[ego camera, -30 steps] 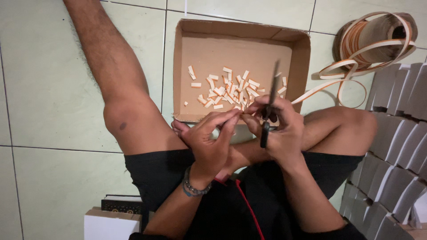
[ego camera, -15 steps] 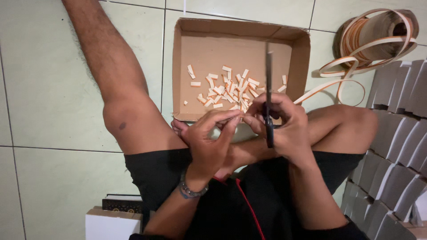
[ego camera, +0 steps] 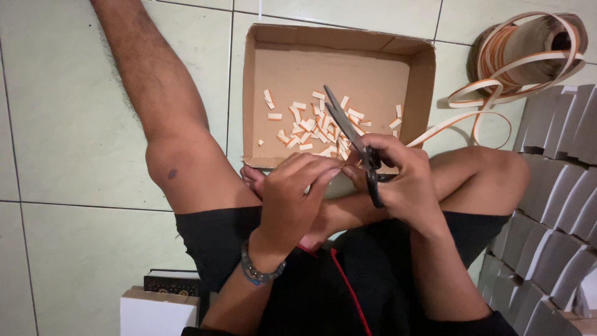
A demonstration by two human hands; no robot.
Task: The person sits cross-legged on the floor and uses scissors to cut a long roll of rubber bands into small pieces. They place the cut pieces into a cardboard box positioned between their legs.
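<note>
- I see my right hand (ego camera: 404, 180) at centre frame, fingers wrapped tight through the handles of a pair of dark metal scissors (ego camera: 354, 140).
- The scissors' blades point toward the upper left and lie over the near edge of the shallow brown cardboard box (ego camera: 416, 81); the blades look nearly together, though I cannot tell whether anything sits between them.
- My left hand (ego camera: 295, 193) is just left of the right hand, its fingertips (ego camera: 333, 171) pinched together right beside the scissors' pivot. Whatever they pinch is too small to make out.
- The box sits on the pale green tiled floor (ego camera: 74, 124) at upper centre, open side up. A scatter of short white-and-orange strip cuttings (ego camera: 311, 124) lies on its bottom, bunched toward the near wall under the blades.
- A roll of flat white-and-orange band (ego camera: 528, 50) rests at the upper right; a loose length of it loops across the floor toward the right hand.
- Stacked grey cardboard pieces (ego camera: 553, 186) run down the right edge.
- A beaded bracelet (ego camera: 261, 270) circles the left wrist.
- A white box (ego camera: 158, 314) and a dark box (ego camera: 171, 283) sit at lower left.
</note>
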